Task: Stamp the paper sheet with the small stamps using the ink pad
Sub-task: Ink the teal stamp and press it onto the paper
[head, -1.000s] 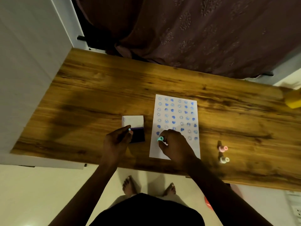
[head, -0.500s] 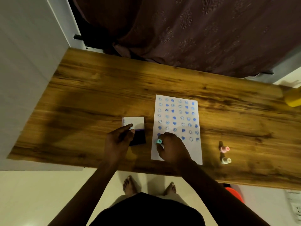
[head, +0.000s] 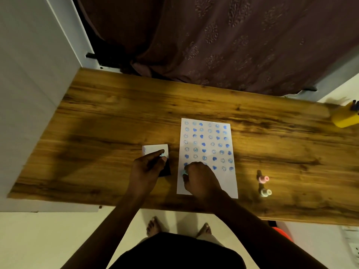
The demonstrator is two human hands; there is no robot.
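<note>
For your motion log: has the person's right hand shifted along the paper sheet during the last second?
Yes. The right hand with its teal stamp has slid toward the near edge of the paper sheet, beyond the last printed row.

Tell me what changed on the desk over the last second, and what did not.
The right hand worked its teal stamp a little nearer along the left edge of the paper sheet, toward the unstamped part. The left hand stayed at the ink pad, still pinching a small stamp. The pink stamp and white stamp stayed upright at the right.
</note>
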